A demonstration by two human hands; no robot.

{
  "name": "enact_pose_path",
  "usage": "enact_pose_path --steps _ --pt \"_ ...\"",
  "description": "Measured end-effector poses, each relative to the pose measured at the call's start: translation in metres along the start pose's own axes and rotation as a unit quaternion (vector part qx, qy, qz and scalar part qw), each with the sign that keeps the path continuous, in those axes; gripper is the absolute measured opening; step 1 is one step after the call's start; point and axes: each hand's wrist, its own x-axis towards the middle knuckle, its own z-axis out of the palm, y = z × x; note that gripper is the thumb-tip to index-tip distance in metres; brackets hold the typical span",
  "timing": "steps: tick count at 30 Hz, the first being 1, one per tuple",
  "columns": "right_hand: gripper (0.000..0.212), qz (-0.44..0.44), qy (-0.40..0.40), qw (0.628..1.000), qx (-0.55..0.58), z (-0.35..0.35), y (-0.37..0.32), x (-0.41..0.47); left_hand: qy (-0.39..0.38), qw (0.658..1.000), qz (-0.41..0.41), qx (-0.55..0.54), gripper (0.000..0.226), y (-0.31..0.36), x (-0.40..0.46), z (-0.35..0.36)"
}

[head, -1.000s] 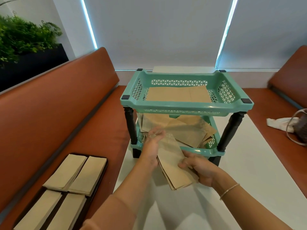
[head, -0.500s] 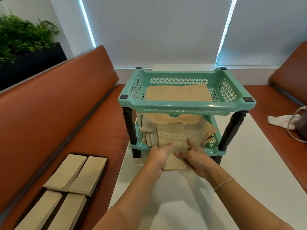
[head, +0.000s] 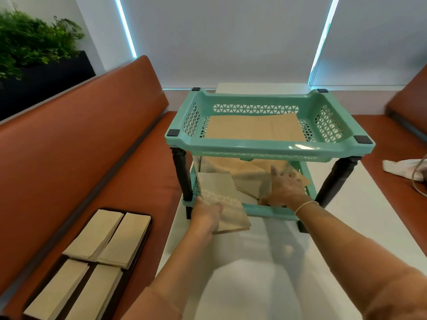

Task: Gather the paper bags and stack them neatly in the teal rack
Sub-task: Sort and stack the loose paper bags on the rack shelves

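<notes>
The right hand (head: 285, 190) reaches into the lower tier of the teal rack (head: 270, 144), and its fingers (head: 275, 173) are motion-blurred, so whether they grip the loose paper bags (head: 245, 174) there cannot be told. The upper tier hides the back of that pile. The left hand (head: 205, 214) covers the near corner of the bag (head: 221, 199) it holds. The black tray (head: 141, 245) of bags on the bench is cut off by the bottom edge. A white cloth (head: 403, 168) runs off the right edge.
</notes>
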Motion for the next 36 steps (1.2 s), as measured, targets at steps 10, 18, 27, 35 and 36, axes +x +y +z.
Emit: enact_pose_path --steps 10,18,27,35,36 --pt "0.088 0.035 0.064 0.997 -0.033 -0.007 -0.007 0.003 0.003 1.000 -0.015 -0.013 0.052 -0.001 -0.001 0.003" --pt "0.031 0.045 0.171 0.924 0.339 -0.028 0.006 -0.011 0.020 0.999 -0.016 -0.038 0.054 -0.002 -0.002 0.002" --pt "0.026 0.092 -0.010 0.767 0.635 0.003 -0.019 -0.057 0.020 0.999 0.011 -0.038 0.052 -0.004 -0.007 0.004" --pt "0.043 0.044 0.042 0.873 0.483 0.029 -0.044 -0.080 0.010 0.999 0.042 -0.024 0.055 -0.005 -0.009 0.008" --pt "0.045 0.036 0.046 0.884 0.464 0.029 -0.047 -0.081 0.011 0.999 0.047 -0.023 0.051 -0.006 -0.008 0.008"
